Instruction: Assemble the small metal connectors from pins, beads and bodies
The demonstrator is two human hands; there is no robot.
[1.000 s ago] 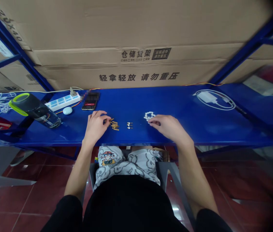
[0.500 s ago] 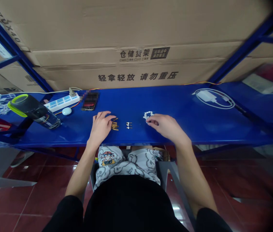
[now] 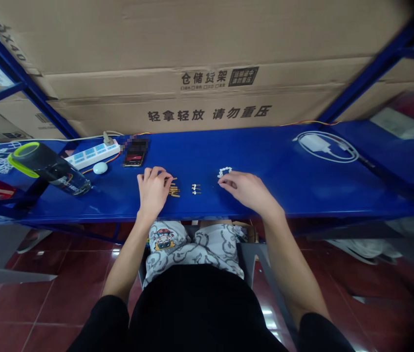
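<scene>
On the blue shelf, my left hand [image 3: 153, 191] is over a small pile of slim gold-coloured strips [image 3: 174, 192]. Its thumb and index finger are pinched together at a strip at the top of the pile, and the fingertips partly hide it. My right hand [image 3: 242, 188] is closed, thumb against fingers, at the near edge of a loose ring of small white pieces [image 3: 225, 170]. Whatever lies between those fingertips is hidden. Between the hands lie a few gold strips with white ends [image 3: 195, 187], set side by side.
At the left stand a dark bottle with a green loop [image 3: 54, 168], a white power strip [image 3: 93, 155], a small white oval object [image 3: 100, 168] and a phone [image 3: 135, 152]. A coiled white charger cable [image 3: 327, 146] lies at the right. Large cardboard boxes [image 3: 207, 44] rise behind.
My left thumb and index finger have closed together near the gold strips. My right hand has shifted slightly left, its fingertips still beside the white pieces.
</scene>
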